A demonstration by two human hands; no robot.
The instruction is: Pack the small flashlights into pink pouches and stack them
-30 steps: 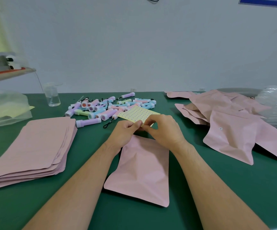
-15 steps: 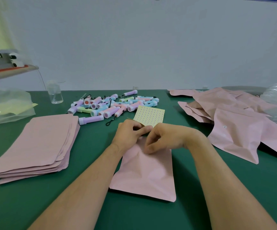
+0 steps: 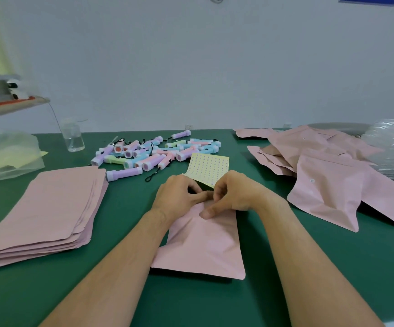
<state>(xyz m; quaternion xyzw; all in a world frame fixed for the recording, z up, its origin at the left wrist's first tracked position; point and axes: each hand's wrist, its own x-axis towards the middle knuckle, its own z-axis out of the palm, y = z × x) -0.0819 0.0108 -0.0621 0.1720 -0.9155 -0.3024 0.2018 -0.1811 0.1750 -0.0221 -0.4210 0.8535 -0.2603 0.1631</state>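
Head view: left fingers (image 3: 199,197) and right fingers (image 3: 221,190) pinch pouch (image 3: 203,246) top.

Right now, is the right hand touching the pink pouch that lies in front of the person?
Touching. The head view shows the right hand with its thumb pressed on the upper end of the pouch.

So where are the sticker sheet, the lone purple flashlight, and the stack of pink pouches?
sticker sheet (image 3: 209,165), head view, dotted yellow face.
purple flashlight (image 3: 126,173), head view, middle of barrel.
stack of pink pouches (image 3: 57,208), head view, top pouch's middle.
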